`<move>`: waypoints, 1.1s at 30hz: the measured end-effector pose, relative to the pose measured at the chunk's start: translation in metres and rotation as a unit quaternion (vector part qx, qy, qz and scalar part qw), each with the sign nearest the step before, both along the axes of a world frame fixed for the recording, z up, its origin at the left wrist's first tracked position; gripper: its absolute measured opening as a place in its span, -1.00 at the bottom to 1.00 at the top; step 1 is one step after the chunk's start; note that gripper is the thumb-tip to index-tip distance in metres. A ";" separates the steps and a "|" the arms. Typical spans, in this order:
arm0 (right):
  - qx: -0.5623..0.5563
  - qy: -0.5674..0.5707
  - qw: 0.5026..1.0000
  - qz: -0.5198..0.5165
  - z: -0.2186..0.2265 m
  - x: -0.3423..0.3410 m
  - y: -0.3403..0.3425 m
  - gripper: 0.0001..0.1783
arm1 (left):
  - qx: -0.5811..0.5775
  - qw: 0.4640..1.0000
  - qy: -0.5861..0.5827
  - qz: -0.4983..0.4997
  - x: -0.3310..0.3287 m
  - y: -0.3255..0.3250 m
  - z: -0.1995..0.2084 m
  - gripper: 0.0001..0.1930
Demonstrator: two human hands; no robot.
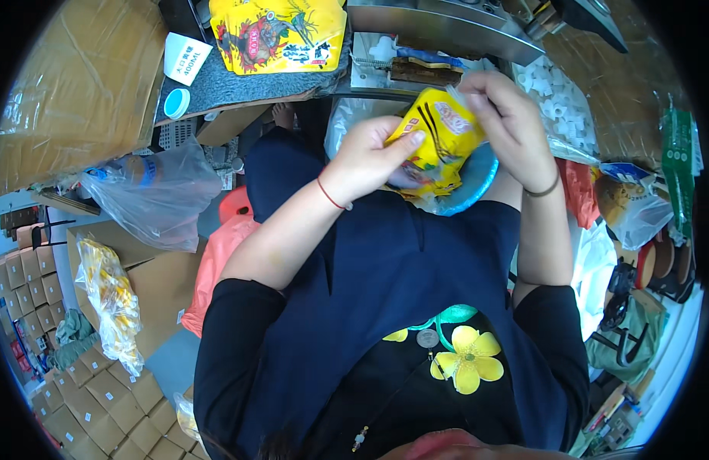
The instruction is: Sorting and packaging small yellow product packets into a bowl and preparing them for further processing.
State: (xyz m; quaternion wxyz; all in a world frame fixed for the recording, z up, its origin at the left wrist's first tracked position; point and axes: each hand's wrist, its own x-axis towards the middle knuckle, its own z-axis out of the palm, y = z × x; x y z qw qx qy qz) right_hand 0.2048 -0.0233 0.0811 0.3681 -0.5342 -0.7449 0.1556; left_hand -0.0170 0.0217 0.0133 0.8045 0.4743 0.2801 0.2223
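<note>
Dark navy short-sleeved top with yellow flower print (pixel 469 360), red string bracelet (pixel 331 195), thin dark wristband (pixel 544 189)

Two hands, left hand (pixel 367 149) and right hand (pixel 510 123), one small yellow packet (pixel 439 134), one large yellow packet (pixel 278 32) upper centre, one blue basin (pixel 477 180).

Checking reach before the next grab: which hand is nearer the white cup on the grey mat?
Left. The left hand grips the yellow packet, closer to the white cup; the right hand sits beyond it.
</note>
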 end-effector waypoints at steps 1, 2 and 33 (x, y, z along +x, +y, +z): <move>-0.014 -0.033 0.999 0.028 0.001 0.012 -0.002 -0.82 | -0.035 0.999 -0.013 -0.022 0.003 -0.005 0.000 -0.66; -0.013 -0.034 0.999 0.032 0.005 0.017 -0.004 -0.82 | -0.001 0.999 -0.016 -0.039 0.007 -0.008 -0.002 -0.67; 0.033 -0.106 0.975 -0.193 -0.037 0.122 -0.039 -0.64 | 0.447 0.850 0.236 0.149 -0.069 0.060 -0.003 -0.78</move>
